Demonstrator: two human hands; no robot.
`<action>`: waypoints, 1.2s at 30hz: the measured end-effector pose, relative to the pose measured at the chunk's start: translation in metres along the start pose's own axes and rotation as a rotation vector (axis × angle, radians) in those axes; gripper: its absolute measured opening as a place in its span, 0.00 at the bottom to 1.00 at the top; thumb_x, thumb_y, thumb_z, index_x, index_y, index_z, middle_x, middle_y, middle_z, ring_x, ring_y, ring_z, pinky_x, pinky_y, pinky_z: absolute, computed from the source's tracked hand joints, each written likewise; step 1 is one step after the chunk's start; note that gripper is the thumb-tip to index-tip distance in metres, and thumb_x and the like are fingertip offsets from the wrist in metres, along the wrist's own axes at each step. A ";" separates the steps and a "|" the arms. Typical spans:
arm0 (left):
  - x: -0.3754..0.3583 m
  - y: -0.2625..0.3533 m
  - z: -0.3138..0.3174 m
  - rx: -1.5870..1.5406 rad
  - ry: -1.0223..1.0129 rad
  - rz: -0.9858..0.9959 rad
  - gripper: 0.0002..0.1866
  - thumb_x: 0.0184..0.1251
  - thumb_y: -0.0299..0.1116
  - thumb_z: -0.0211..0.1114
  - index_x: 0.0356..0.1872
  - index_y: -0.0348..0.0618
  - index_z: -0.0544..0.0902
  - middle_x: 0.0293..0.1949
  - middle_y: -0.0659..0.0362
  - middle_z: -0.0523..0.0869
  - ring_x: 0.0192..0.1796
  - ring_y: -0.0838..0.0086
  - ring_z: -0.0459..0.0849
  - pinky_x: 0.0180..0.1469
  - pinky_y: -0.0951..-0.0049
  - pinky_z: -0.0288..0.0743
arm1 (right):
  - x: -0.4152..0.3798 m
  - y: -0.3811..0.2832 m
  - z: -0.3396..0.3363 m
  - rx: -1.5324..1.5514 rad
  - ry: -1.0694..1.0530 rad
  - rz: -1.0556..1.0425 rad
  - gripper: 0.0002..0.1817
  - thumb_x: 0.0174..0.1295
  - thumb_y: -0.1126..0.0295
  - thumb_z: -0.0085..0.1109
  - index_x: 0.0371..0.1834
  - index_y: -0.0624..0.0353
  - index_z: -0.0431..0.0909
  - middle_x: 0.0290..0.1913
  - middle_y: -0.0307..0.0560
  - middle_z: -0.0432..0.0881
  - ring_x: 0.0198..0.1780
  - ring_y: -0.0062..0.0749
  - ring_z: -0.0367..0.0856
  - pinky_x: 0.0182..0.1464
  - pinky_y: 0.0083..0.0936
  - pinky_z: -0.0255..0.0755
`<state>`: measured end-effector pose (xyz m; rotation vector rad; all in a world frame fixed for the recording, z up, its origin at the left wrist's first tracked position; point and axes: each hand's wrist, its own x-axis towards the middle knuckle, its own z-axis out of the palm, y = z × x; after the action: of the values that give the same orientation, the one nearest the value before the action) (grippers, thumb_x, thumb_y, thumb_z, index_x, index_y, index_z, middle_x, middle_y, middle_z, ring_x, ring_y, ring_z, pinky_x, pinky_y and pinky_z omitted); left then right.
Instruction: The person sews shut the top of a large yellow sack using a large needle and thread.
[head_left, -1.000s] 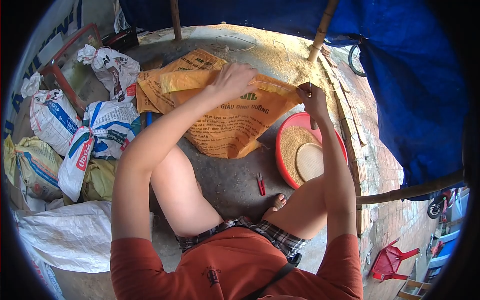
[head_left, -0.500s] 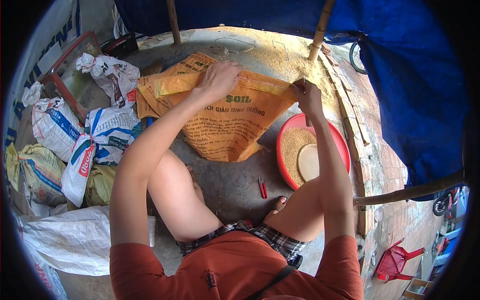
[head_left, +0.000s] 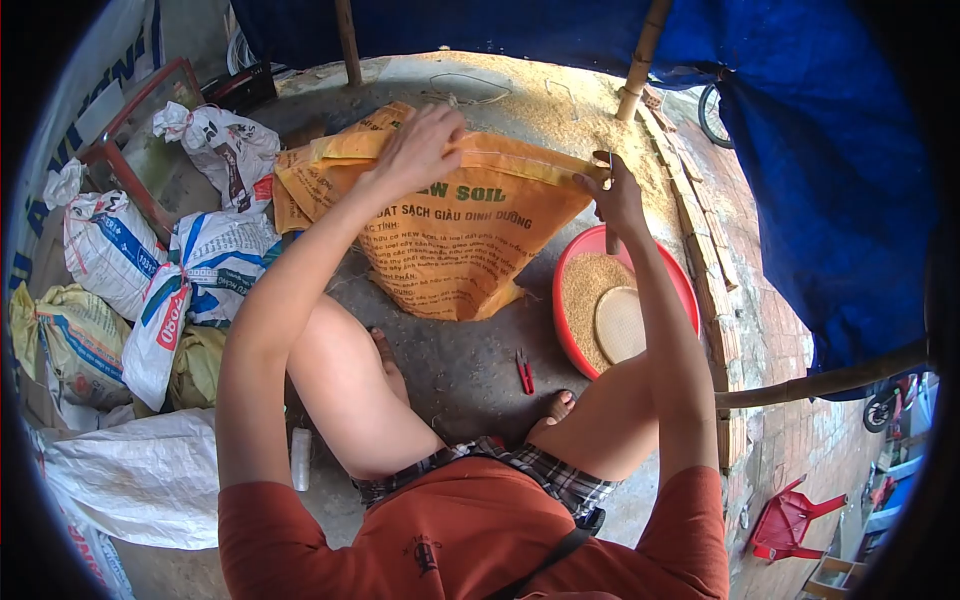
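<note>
An orange sack (head_left: pixel 450 235) with green and dark print stands on the grey floor before my legs, its folded top edge stretched between my hands. My left hand (head_left: pixel 425 148) grips that top edge near its middle, fingers bent over it. At the sack's right corner, my right hand (head_left: pixel 615 192) pinches the edge and also has a small dark-handled tool against its palm, partly hidden. Right of the sack sits a red basin (head_left: pixel 563 325) of grain with a round sieve (head_left: pixel 620 325) in it. Red snips (head_left: pixel 525 373) lie on the floor between my feet.
Tied white sacks (head_left: pixel 110 250) crowd the left side, with an empty-looking white sack (head_left: pixel 140 480) below them. Loose grain (head_left: pixel 560 95) covers ground at the back. A brick edge (head_left: pixel 715 300), blue tarp (head_left: pixel 800 220) and red stool (head_left: pixel 795 520) are on the right.
My left hand has shifted slightly left along the sack's top edge, uncovering more print. My right hand's fingers have moved a little at the corner.
</note>
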<state>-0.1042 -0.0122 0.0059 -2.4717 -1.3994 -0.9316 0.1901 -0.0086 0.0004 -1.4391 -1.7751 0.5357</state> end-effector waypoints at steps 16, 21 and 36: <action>-0.009 -0.024 -0.007 -0.021 -0.120 -0.176 0.18 0.53 0.40 0.67 0.41 0.39 0.80 0.41 0.51 0.83 0.51 0.59 0.77 0.58 0.61 0.64 | 0.015 0.029 -0.013 -0.346 0.118 -0.131 0.22 0.55 0.66 0.60 0.52 0.60 0.71 0.43 0.61 0.79 0.38 0.50 0.81 0.39 0.38 0.75; -0.005 -0.023 -0.005 -0.100 -0.157 -0.199 0.16 0.52 0.38 0.68 0.36 0.35 0.79 0.37 0.49 0.83 0.46 0.56 0.79 0.53 0.62 0.68 | -0.002 -0.008 0.008 -0.380 0.136 -0.349 0.23 0.55 0.67 0.60 0.55 0.54 0.70 0.54 0.56 0.73 0.49 0.53 0.77 0.48 0.40 0.72; 0.008 -0.009 -0.007 -0.252 -0.155 -0.130 0.14 0.58 0.37 0.64 0.34 0.33 0.80 0.34 0.46 0.82 0.41 0.53 0.79 0.45 0.62 0.70 | 0.024 0.011 0.003 -0.275 -0.072 -0.313 0.12 0.56 0.67 0.60 0.38 0.62 0.75 0.36 0.58 0.81 0.38 0.50 0.80 0.41 0.38 0.73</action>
<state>-0.1118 -0.0041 0.0146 -2.7146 -1.5986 -1.0186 0.1935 0.0173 -0.0023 -1.2938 -2.1465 0.1867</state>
